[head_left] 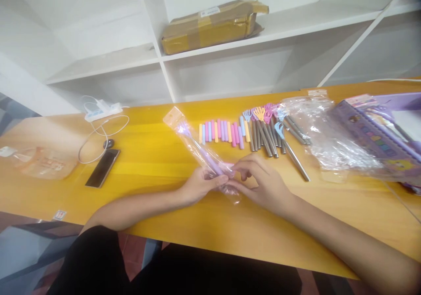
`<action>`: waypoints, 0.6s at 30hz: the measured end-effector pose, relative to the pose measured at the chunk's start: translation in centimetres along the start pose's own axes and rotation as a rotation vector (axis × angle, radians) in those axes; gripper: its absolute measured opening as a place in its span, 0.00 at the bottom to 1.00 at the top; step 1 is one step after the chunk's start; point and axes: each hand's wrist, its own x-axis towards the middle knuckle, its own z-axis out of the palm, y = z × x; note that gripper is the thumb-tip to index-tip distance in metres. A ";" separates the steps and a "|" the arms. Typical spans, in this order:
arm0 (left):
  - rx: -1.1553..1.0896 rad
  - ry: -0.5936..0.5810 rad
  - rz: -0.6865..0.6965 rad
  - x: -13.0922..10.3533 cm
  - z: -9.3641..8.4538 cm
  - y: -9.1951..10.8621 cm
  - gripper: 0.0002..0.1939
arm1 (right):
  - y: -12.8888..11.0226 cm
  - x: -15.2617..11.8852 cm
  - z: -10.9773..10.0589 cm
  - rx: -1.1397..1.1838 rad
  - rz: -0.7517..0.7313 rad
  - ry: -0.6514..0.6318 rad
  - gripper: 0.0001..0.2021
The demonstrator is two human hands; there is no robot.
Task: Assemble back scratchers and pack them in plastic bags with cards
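A clear plastic bag (pixel 177 116) lies slanted in front of me, with a purple back scratcher (pixel 208 158) inside it. My left hand (pixel 200 184) is closed around its lower part, thumb on top. Thumb and fingers of my right hand (pixel 261 181) pinch the bag near its bottom end. Just beyond are a row of pastel handle grips (pixel 222 130) in pink, blue, purple and yellow. To their right is a pile of back scratchers (pixel 268 132) with metal rods and coloured hand-shaped heads. One blue-headed back scratcher (pixel 296 160) lies apart.
Clear plastic bags (pixel 342 152) are heaped on the right beside a purple box (pixel 371 137). A phone (pixel 102 167), a white cable (pixel 93 141), a power strip (pixel 104 111) and an orange bag (pixel 49 162) lie left. A taped carton (pixel 210 28) sits on the shelf behind.
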 end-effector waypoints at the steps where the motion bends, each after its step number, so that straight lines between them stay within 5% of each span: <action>1: -0.014 0.003 0.016 0.0 0.0 0.1 0.23 | 0.2 -0.1 0.1 -0.021 -0.016 -0.001 0.16; 6: -0.078 0.089 0.086 0.5 -0.3 0.8 0.18 | 1.3 -0.1 -0.1 -0.064 -0.224 -0.116 0.20; 11: -0.054 0.127 0.051 0.9 -1.1 1.2 0.18 | 0.9 0.4 -0.9 -0.016 0.003 -0.327 0.11; 14: -0.045 0.137 0.050 1.0 -1.2 1.3 0.19 | 0.8 0.5 -1.2 -0.023 -0.016 -0.328 0.12; 18: -0.057 0.187 0.073 1.1 -1.1 1.8 0.28 | 1.4 0.1 -1.4 -0.084 -0.229 -0.244 0.14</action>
